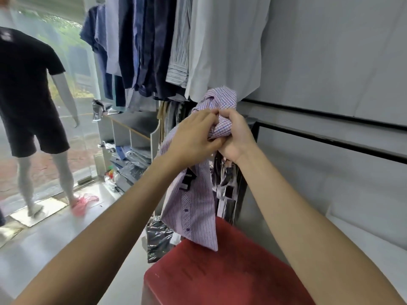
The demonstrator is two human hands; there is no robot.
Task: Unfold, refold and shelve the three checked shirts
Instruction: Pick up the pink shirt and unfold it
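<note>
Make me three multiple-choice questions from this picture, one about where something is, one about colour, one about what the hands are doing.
1. The hanging end of the pink-and-purple checked cotton shirt is above:
A. a red padded stool
B. a glass counter
C. a blue basket

2. The mannequin by the glass wears:
A. white
B. black
C. yellow

3. The two hands are:
A. empty
B. gripping the shirt together
C. resting on the stool

Answers: 1 A, the red stool sits under the hem. 2 B, the mannequin has a black top and shorts. 3 B, left hand and right hand bunch the fabric.
</note>
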